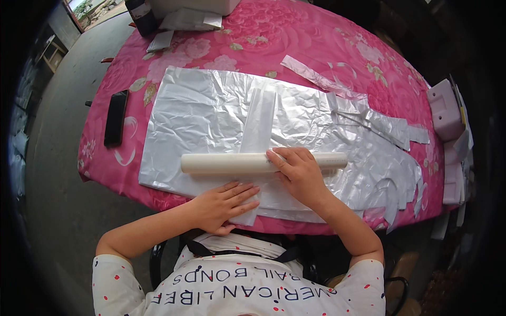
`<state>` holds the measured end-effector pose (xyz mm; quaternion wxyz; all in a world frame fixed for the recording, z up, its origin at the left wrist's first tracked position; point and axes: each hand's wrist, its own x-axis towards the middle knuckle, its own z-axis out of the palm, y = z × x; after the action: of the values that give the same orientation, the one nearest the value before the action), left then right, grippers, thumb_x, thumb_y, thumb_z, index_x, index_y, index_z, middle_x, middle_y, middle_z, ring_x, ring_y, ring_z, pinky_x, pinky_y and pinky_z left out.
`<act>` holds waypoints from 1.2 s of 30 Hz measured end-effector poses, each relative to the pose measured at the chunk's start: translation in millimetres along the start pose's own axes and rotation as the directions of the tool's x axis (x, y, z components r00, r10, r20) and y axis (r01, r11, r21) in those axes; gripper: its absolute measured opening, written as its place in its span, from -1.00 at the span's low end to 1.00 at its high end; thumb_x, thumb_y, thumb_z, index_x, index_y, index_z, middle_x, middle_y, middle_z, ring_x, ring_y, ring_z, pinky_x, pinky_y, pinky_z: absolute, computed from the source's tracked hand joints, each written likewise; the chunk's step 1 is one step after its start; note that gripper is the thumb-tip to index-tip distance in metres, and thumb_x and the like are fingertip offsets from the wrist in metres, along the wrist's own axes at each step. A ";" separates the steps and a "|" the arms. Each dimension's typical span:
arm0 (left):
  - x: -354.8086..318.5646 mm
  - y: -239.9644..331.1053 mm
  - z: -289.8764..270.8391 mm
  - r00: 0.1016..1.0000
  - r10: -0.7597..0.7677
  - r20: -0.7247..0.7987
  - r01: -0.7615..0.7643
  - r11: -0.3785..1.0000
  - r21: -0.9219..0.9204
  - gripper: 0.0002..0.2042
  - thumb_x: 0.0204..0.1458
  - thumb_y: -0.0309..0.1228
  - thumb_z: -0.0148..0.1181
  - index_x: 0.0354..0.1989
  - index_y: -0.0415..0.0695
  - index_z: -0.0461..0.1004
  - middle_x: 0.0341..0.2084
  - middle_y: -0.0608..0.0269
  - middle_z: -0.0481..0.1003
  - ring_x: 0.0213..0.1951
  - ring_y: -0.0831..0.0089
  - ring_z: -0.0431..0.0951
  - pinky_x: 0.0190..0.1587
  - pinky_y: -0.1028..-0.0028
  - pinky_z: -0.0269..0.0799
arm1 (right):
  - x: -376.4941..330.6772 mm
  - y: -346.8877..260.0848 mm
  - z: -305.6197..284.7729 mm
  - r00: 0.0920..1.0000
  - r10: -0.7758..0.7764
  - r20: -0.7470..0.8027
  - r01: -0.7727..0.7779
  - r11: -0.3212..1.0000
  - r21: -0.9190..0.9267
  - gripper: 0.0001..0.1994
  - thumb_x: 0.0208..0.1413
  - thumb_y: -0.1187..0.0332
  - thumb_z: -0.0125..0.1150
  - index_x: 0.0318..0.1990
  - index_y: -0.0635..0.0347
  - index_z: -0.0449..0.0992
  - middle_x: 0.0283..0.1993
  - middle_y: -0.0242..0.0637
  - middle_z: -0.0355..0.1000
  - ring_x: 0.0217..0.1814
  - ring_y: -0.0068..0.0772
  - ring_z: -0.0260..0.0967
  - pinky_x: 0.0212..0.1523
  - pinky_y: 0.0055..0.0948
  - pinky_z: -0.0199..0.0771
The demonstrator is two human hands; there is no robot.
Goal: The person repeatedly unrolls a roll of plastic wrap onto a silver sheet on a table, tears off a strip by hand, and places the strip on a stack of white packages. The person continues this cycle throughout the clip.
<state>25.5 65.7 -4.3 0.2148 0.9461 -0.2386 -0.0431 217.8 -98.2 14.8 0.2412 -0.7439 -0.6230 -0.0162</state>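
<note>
A white tube [226, 163] lies crosswise over a stack of crinkled, shiny plastic sheets [195, 110]. My right hand [300, 174] grips the tube right of its middle, thumb and fingers resting over its top. My left hand [226, 206] lies palm down with fingers stretched, pressing near the front edge of the stack, just below the tube. A narrow folded plastic strip [258, 118] runs away from the tube's far side; its near part seems to pass under the tube toward my left hand, though the tube hides the join.
A pink floral cloth [274, 31] covers the table. At the left lies a black phone [116, 118]. Cut plastic strips [321, 81] lie along the far right side. A dark bottle [141, 17] and a white box [184, 6] stand far left; pale containers [445, 110] are at the right edge.
</note>
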 end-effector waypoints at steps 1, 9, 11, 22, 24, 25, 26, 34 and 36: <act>0.8 -0.6 -2.7 1.000 0.006 0.028 -0.006 1.000 0.010 -0.26 -0.25 -0.21 0.09 0.22 -0.15 0.10 0.27 -0.04 -0.02 0.31 0.16 -0.04 0.30 0.22 -0.13 | 11.7 7.3 3.0 1.000 -0.007 -0.019 0.007 1.000 -0.015 -0.48 -0.21 0.50 0.26 0.04 0.05 0.40 0.00 -0.35 0.36 -0.01 -0.23 0.28 0.02 -0.27 0.26; 3.2 -14.9 -18.4 0.987 0.122 0.101 -0.123 0.992 -0.002 -0.35 -0.18 -0.33 0.06 0.20 -0.18 0.13 0.26 0.02 0.03 0.30 0.21 0.01 0.30 0.24 -0.09 | 91.4 69.7 22.7 0.984 0.033 -0.174 -0.057 0.989 -0.135 -0.54 -0.13 0.50 0.17 0.05 0.13 0.39 0.11 -0.23 0.30 0.19 -0.15 0.15 0.19 -0.24 0.14; 0.9 -17.5 -17.9 0.985 0.156 0.075 -0.159 0.987 0.031 -0.43 -0.12 -0.38 0.03 0.17 -0.20 0.17 0.23 0.04 0.10 0.27 0.24 0.08 0.28 0.27 -0.03 | 84.5 60.9 24.5 0.987 0.013 -0.163 -0.036 0.990 -0.137 -0.53 -0.13 0.52 0.14 0.06 0.18 0.37 0.17 -0.19 0.24 0.27 -0.12 0.07 0.23 -0.21 0.11; -0.6 -18.1 5.4 0.905 0.177 -0.387 -0.199 0.980 -0.017 -0.61 -0.07 -0.47 0.03 0.01 -0.23 0.35 0.03 0.08 0.36 0.07 0.28 0.37 0.16 0.34 0.23 | -11.6 -28.9 25.9 0.979 -0.121 0.164 0.080 0.968 0.238 -0.55 -0.22 0.52 0.13 -0.03 0.28 0.41 0.14 -0.12 0.25 0.24 -0.13 0.13 0.19 -0.25 0.18; 6.3 -16.7 -3.8 0.932 0.037 -0.360 -0.030 0.999 0.024 -0.56 -0.14 -0.48 0.08 0.02 -0.23 0.34 0.04 0.06 0.35 0.07 0.24 0.36 0.14 0.32 0.24 | -17.8 -28.4 36.2 0.995 -0.066 0.068 0.056 0.989 0.140 -0.59 -0.22 0.52 0.14 -0.07 0.27 0.43 0.09 -0.14 0.30 0.17 -0.15 0.20 0.13 -0.26 0.24; 9.1 -16.5 -7.0 0.936 -0.036 -0.350 0.056 0.997 0.047 -0.54 -0.17 -0.48 0.11 0.02 -0.23 0.34 0.04 0.05 0.35 0.08 0.23 0.36 0.13 0.30 0.24 | -19.1 -28.2 39.0 0.999 -0.043 0.019 0.041 0.995 0.093 -0.60 -0.22 0.52 0.15 -0.09 0.26 0.44 0.06 -0.15 0.32 0.13 -0.16 0.24 0.11 -0.27 0.27; 9.8 -17.9 -6.3 0.933 -0.064 -0.355 0.089 0.995 0.054 -0.53 -0.18 -0.49 0.11 0.02 -0.24 0.34 0.04 0.05 0.35 0.08 0.22 0.35 0.14 0.30 0.24 | -18.6 -28.6 38.4 0.999 -0.036 -0.008 0.037 0.995 0.090 -0.61 -0.22 0.53 0.15 -0.11 0.25 0.45 0.02 -0.17 0.34 0.08 -0.18 0.27 0.05 -0.29 0.31; 24.2 -23.9 -9.5 0.842 -0.336 -0.422 0.265 0.939 -0.221 -0.53 -0.15 -0.49 0.12 0.04 -0.27 0.32 -0.06 0.02 0.41 -0.14 0.19 0.49 -0.11 0.29 0.39 | -3.5 -11.0 30.9 0.994 0.092 -0.051 -0.077 0.970 0.231 -0.77 -0.12 0.49 0.19 -0.23 0.24 0.52 -0.35 -0.26 0.48 -0.37 -0.34 0.42 -0.40 -0.43 0.44; 31.7 -25.3 -15.3 0.762 -0.511 -0.398 0.333 0.836 -0.436 -0.53 -0.11 -0.47 0.13 0.05 -0.31 0.29 -0.06 -0.02 0.40 -0.16 0.17 0.49 -0.14 0.28 0.40 | 11.1 -8.7 24.1 0.896 0.406 0.180 -0.443 0.785 0.434 -0.88 -0.04 0.47 0.19 -0.31 0.27 0.54 -0.50 -0.31 0.46 -0.49 -0.47 0.42 -0.48 -0.52 0.40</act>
<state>67.2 76.8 -0.6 0.4127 0.9017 0.0590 0.1147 205.5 -77.9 0.1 0.3854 -0.7852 -0.4338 0.2163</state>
